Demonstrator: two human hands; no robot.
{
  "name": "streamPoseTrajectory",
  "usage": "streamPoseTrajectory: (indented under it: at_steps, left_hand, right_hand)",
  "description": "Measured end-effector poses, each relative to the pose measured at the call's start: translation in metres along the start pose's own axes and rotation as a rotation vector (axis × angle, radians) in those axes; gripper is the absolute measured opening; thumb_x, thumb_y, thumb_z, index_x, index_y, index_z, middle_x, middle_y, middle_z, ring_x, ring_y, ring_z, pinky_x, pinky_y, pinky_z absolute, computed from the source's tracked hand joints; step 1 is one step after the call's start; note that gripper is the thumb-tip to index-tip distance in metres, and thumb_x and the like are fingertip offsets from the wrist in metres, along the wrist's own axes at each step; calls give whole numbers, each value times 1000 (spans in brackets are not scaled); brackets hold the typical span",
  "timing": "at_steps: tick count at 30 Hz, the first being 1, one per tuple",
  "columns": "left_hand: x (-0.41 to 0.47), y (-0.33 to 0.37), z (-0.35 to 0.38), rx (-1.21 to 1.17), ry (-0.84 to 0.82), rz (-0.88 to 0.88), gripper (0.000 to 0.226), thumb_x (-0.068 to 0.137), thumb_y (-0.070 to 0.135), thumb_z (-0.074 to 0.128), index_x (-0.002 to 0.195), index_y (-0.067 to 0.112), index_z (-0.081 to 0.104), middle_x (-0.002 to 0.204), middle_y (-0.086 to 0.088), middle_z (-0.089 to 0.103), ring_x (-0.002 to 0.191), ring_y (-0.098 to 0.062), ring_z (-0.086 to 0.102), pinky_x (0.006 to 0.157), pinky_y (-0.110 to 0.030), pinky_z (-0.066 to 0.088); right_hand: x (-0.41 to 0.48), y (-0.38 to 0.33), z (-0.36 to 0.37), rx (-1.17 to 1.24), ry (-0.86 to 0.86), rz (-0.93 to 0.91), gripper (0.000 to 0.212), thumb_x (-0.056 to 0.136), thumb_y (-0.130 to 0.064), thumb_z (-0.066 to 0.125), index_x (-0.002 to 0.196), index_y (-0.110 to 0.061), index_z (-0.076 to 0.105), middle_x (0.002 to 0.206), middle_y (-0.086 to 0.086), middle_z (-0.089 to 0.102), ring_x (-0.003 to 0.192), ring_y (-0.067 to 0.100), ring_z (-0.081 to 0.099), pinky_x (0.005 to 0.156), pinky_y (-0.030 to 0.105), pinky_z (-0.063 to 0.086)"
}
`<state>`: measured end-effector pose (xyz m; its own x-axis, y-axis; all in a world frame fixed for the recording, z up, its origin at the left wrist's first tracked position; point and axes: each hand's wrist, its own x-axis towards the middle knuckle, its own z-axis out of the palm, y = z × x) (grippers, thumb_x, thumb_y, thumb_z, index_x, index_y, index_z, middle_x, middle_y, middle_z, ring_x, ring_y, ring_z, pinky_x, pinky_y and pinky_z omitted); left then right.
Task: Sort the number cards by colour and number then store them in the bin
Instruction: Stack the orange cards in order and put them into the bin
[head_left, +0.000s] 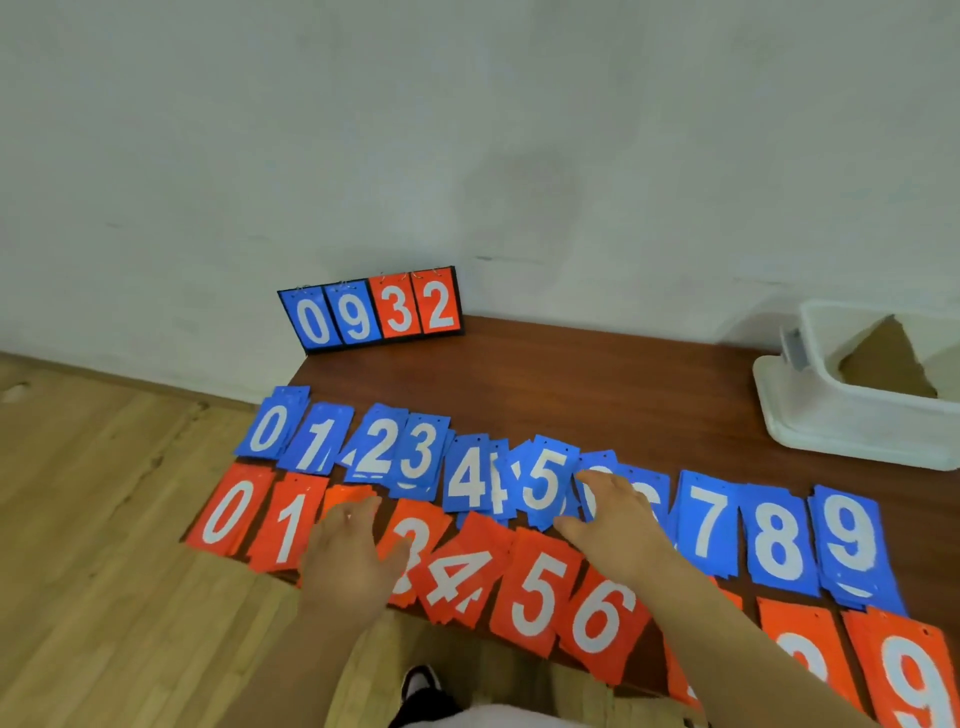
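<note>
Cards look sorted: blue row (711, 519) far, red row (535, 592) near, 0 to 9 left to right. Left hand (345, 561) lies flat on the red 2 pile (340, 496), right hand (615, 519) flat on the blue 6 pile (649, 488), neither gripping anything. I'd square each pile before lifting (the red 4 pile (462, 571) is pretty messy) so nothing slips on the way to the white bin (831, 421), far right on the table (597, 374).
</note>
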<state>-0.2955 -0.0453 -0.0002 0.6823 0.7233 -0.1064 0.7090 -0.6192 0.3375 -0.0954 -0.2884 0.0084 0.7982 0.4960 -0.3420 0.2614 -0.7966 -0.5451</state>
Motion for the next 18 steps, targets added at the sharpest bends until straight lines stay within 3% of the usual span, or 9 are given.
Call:
streamPoseTrajectory:
  at_steps: [8, 12, 15, 18]
  left_hand:
    - [25, -76, -19, -23, 32, -61, 63, 83, 58, 65, 136, 23, 57, 129, -6, 59, 117, -32, 54, 95, -47, 48]
    - [55, -137, -29, -89, 25, -89, 63, 83, 54, 70, 136, 22, 59, 133, -6, 58, 124, -31, 53, 100, -46, 48]
    - [86, -202, -46, -53, -81, -109, 64, 87, 53, 65, 143, 25, 51, 143, -5, 49, 135, -30, 44, 109, -47, 43]
    - [117, -268, -70, -16, -133, -111, 62, 87, 53, 63, 142, 28, 49, 138, -4, 50, 127, -30, 48, 103, -44, 45]
  right_hand:
    - [27, -73, 52, -28, -73, -91, 73, 87, -52, 64, 152, -29, 39, 155, 0, 39, 141, 27, 37, 111, 44, 41]
    - [51, -129, 99, -40, -112, -86, 73, 89, -52, 64, 153, -29, 37, 157, -1, 35, 143, 27, 33, 113, 44, 38]
    - [66, -181, 144, -28, -117, -32, 72, 88, -49, 64, 153, -29, 37, 157, 2, 35, 143, 28, 34, 114, 45, 38]
    - [66, -233, 186, -39, -142, 0, 73, 88, -50, 64, 152, -29, 37, 154, 1, 38, 140, 29, 35, 112, 46, 40]
